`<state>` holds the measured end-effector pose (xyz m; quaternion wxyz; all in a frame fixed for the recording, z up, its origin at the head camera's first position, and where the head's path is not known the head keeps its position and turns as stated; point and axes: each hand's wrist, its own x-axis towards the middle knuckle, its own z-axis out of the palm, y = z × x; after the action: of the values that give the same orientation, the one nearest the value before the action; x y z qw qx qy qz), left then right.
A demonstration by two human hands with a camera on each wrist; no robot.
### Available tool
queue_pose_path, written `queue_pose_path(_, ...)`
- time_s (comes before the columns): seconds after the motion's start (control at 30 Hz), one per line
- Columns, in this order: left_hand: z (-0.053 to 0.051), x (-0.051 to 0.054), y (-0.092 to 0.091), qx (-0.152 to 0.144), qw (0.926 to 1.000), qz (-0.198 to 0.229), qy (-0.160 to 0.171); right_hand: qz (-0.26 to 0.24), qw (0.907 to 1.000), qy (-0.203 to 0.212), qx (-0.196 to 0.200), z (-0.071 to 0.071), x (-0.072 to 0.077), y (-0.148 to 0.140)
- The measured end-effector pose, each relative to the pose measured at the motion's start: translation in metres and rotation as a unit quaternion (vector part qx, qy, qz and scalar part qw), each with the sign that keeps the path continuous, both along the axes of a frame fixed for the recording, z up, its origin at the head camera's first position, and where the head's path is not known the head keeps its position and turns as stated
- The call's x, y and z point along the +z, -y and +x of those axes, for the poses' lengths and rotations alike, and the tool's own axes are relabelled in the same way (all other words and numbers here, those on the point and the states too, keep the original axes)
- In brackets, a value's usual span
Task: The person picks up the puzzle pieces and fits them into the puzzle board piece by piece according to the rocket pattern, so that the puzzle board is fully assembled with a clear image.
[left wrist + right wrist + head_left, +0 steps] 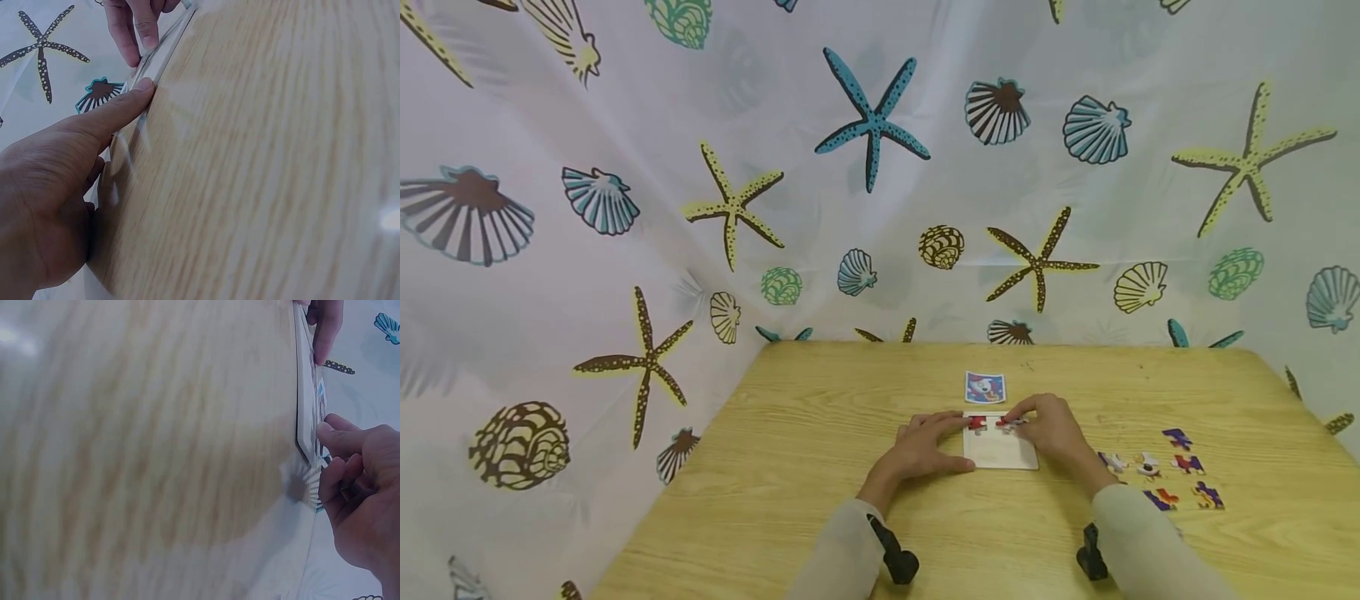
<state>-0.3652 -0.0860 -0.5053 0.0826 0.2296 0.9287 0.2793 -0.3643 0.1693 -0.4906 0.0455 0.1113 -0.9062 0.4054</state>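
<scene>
A white square puzzle tray (1002, 454) lies on the wooden table, with a red puzzle piece (977, 423) in its upper left corner. My left hand (921, 447) rests at the tray's left side, its thumb at the lower left edge and its fingertips by the red piece; the thumb also shows on the edge in the left wrist view. Over the tray's upper right part, my right hand (1051, 427) pinches a puzzle piece (1004, 422) between thumb and finger. In the right wrist view, the right hand (369, 487) has its other fingers curled in.
A small picture card (985, 387) with a white figure on blue lies just behind the tray. Several loose puzzle pieces, one of them purple (1177, 438), are spread on the table to the right. A patterned curtain (925, 208) hangs behind the table (820, 383) and beside it.
</scene>
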Motion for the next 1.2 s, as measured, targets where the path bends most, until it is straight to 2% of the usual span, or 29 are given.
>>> queue_pose_path(0.27, 0.0, 0.0, 0.001, -0.003, 1.0, 0.001, -0.008, -0.009, 1.0, 0.001, 0.0, -0.002, -0.001, 0.014)
queue_pose_path(0.53, 0.002, 0.002, 0.003, -0.001, 0.9999, 0.01, 0.006, -0.013, 0.9998, 0.003, -0.011, -0.002, -0.002, 0.017)
queue_pose_path(0.97, 0.003, -0.004, -0.002, 0.005, 0.9999, 0.004, 0.012, -0.018, 0.9996, 0.017, -0.016, -0.002, -0.007, 0.022)
queue_pose_path(1.2, 0.0, 0.0, 0.001, -0.007, 0.9999, 0.0, 0.008, -0.016, 0.9996, 0.014, -0.015, -0.006, -0.008, 0.024)
